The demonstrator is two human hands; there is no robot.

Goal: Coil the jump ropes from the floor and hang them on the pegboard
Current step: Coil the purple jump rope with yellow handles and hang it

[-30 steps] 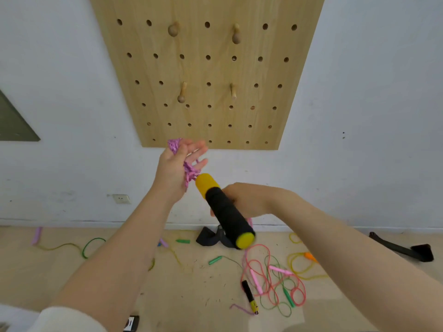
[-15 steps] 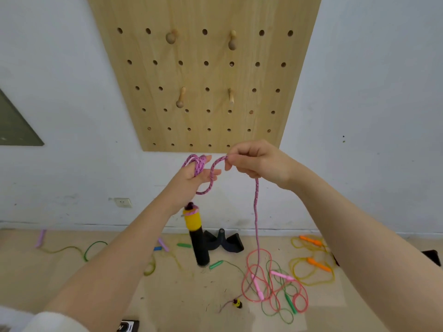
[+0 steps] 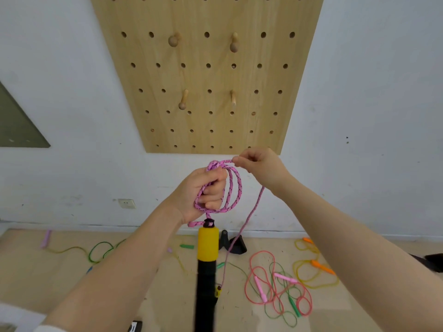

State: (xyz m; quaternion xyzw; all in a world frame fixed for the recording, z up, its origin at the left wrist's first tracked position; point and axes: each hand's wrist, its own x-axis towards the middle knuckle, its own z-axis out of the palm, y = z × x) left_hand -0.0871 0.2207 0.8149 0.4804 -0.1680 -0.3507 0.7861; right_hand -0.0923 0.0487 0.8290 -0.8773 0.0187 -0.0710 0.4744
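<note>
My left hand [image 3: 202, 191] is raised below the pegboard [image 3: 206, 75] and grips several coils of a pink braided jump rope [image 3: 233, 188] wound around its fingers. One handle of that rope, yellow on top and black below [image 3: 207, 259], hangs straight down from the coils. My right hand [image 3: 260, 165] pinches the same rope just right of the coils; the free length drops from it to the second handle [image 3: 218, 289] low near the floor. The wooden pegboard carries several bare pegs, among them a lower left peg [image 3: 183, 100] and a lower right peg [image 3: 233, 98].
Several other ropes lie on the wooden floor: a red rope with pink handles [image 3: 268, 281] tangled with a green one [image 3: 285, 310], a yellow rope with orange handles [image 3: 314, 264] at right, a green-yellow rope [image 3: 100, 251] at left. A black strap [image 3: 232, 244] lies by the wall.
More turns of pink rope now wrap my left hand, whose fingers have curled closed. My right hand has come in close to the coils. The camera tilted down; the hanging handle looks nearer.
</note>
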